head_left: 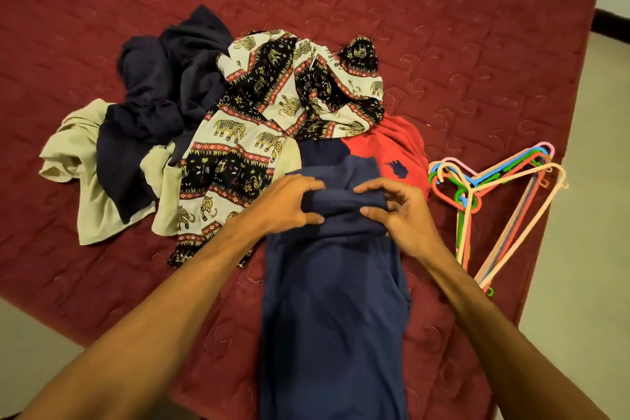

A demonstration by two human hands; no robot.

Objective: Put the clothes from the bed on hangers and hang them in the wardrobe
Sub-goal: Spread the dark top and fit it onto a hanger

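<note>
Two bare hands work a blue garment (334,300) on the bed (443,10), seen through the head camera I am watching from afar. The left grip (289,201) has thumb and curled fingers pinched on the folded-over top edge of the cloth. The right grip (399,211) pinches the same fold just beside it. The garment runs from that fold down toward the bed's near edge, and its upper end lies over a red shirt (385,153).

I judge the step in hand to be opening this garment for a hanger. It would go best by finding the neck or waistband, shaking the fold flat, and keeping one hand on the cloth while the other reaches out.

The hangers (494,201) lie in a tangled, many-coloured bunch near the bed's right edge. Their hooks are interlocked, so freeing one may drag the rest.

An elephant-print garment (272,112), a dark navy garment (163,95) and a beige garment (81,160) lie heaped toward the bed's left side. The wardrobe is not in view.
</note>
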